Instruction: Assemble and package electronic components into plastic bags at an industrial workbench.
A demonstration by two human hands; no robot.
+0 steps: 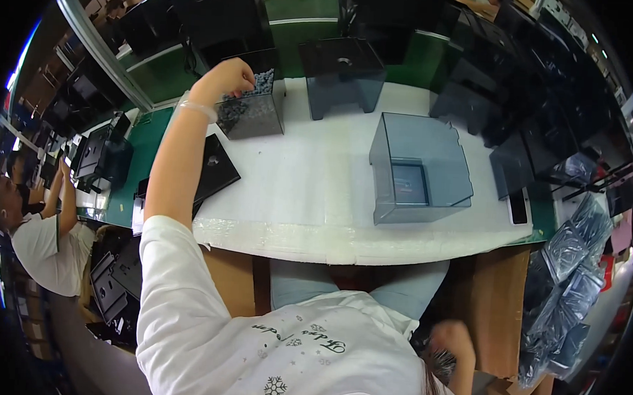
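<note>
While the co-worker in a white shirt (pixel 49 246) does their own thing way off to the left of the bin, the person's left hand (pixel 226 77) is up at the dark see-through plastic bin of small grey pellet-like parts (pixel 253 106), fingers curled down into the heap at its top. Looks like a pinch closing on a few parts, though I can't really tell if anything's actually in the grip yet. My read is this is the picking-up-parts step, and the next move needs a clean lift out without spilling pieces over the rim.

Just below the bin lies a flat black panel (pixel 215 168). Right of the bin, well apart, sits a smoky translucent box-shaped housing with its open side up (pixel 416 170), and another similar one (pixel 343 71) stands behind it. The right hand (pixel 455 341) is far from the bin, down below the worktop edge by the lap; blurred, so can't tell if it's open or shut.

The worktop (pixel 309 197) is covered in white foam sheet with green beneath, and stacks of dark housings crowd the room beyond the bin.
</note>
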